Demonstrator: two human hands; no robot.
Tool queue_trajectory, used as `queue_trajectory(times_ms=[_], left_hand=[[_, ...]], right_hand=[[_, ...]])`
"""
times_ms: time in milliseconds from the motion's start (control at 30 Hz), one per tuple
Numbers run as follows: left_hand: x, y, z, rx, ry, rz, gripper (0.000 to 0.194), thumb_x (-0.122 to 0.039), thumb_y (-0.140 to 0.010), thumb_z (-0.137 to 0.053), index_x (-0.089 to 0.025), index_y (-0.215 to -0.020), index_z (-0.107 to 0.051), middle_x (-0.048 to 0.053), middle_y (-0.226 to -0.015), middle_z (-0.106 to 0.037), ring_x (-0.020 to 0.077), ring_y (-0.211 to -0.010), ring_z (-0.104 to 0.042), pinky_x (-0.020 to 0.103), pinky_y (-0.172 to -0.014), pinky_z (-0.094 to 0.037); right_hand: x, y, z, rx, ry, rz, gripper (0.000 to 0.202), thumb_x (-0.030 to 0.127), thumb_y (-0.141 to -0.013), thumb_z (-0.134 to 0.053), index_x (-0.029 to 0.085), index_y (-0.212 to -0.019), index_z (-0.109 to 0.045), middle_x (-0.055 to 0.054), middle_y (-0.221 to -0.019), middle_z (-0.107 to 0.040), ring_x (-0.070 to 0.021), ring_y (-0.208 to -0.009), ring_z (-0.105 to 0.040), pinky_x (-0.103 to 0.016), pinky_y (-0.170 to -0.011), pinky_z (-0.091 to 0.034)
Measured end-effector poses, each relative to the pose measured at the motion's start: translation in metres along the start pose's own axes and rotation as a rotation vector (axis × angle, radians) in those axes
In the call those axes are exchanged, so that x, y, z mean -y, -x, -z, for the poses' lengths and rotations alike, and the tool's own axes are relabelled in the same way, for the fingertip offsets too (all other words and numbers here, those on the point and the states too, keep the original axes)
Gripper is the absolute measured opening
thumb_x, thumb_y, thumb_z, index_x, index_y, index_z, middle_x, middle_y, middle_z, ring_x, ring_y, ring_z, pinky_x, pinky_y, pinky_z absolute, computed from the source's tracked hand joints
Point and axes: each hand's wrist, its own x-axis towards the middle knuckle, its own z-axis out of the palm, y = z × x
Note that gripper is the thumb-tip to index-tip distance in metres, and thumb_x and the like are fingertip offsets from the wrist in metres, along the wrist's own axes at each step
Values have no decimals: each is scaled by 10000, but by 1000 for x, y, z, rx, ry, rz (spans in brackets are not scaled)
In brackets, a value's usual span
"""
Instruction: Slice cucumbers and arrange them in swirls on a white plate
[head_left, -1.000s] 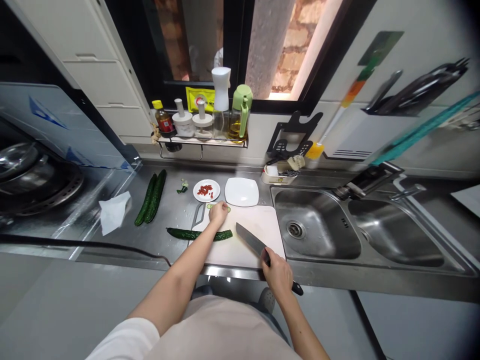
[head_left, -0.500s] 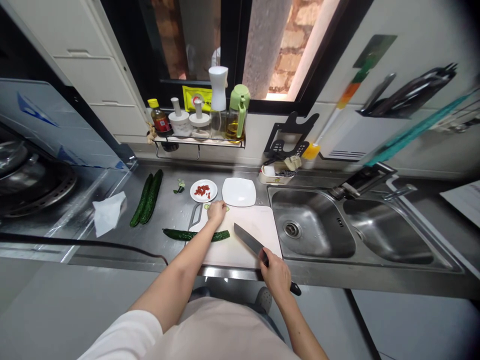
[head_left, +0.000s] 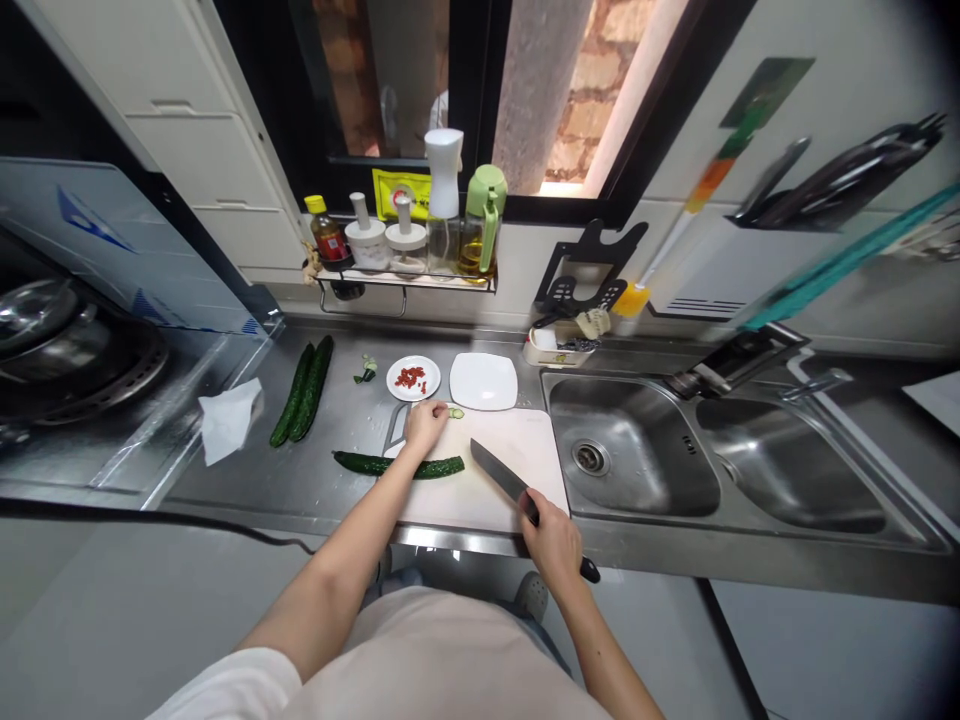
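Note:
My right hand [head_left: 553,543] is closed on the black handle of a kitchen knife [head_left: 496,472], its blade over the white cutting board [head_left: 517,440]. My left hand [head_left: 426,424] is at the board's far left part, fingers drawn together; what they hold, if anything, is too small to tell. Just right of those fingertips lie small cucumber slices [head_left: 455,412]. A cucumber [head_left: 442,467] lies across the board's left edge, passing under my left forearm. Beyond the board are a white plate with red pieces [head_left: 412,378] and a bare white square plate [head_left: 484,381].
Two whole cucumbers [head_left: 302,390] and a white tissue [head_left: 229,420] lie at the left. Green scraps [head_left: 365,371] sit near the small plate. A double sink [head_left: 637,450] is at the right; a bottle rack [head_left: 409,280] hangs above the counter.
My left hand has moved slightly left along the far edge of the board, and the slices beside its fingertips show more clearly. The knife stays in my right hand. The view has shifted slightly.

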Motion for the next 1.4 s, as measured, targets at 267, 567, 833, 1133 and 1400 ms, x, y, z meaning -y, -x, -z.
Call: queue_trajectory(times_ms=[267,567,833,1133,1400], left_hand=[[42,41,48,234,-10,-231,275,-333,-798,-635,-233,-1045,-705,42,-1088,-678,201,-993,-603,295,-914,-447],[71,74,70,370,-295,-329,546,-386,-715,-731,-314,-1239,-594,41,-1258,-589,271,-1193,-504,384,-1023,-336],[74,77,57,362,-313,-318,425,-298,-765,-681,-300,-1188,-630,45,-1160,-640,250,-1131,-541,355,-999,-368],[78,80,66,197,-174,-233,400,-382,-789,-665,-292,-1177,-638,28,-1171,-653,228,-1099,-577,305,-940,-428],[100,62,86,-118,-222,278,432,-475,-772,-650,-293,-1163,-625,38,-1134,-688,252,-1026,-627,301,-785,-470]], right_hand=[[8,0,4,54,-113,-78,357,366,-927,-415,265,-1193,-630,-44,-925,-723,-198,-861,-652,-254,-684,-375],[5,-8,0,128,-24,-117,376,368,-956,-379,247,-1219,-619,-91,-982,-724,-205,-874,-658,-258,-682,-366],[9,-15,2,165,42,-111,386,400,-963,-348,243,-1198,-612,-101,-999,-721,-212,-904,-664,-272,-684,-375],[8,-18,-2,171,58,-94,381,392,-967,-329,227,-1162,-611,-106,-988,-718,-222,-904,-663,-281,-688,-382],[11,-19,-2,184,78,-93,374,381,-970,-320,216,-1142,-609,-110,-989,-715,-227,-915,-663,-292,-707,-401]])
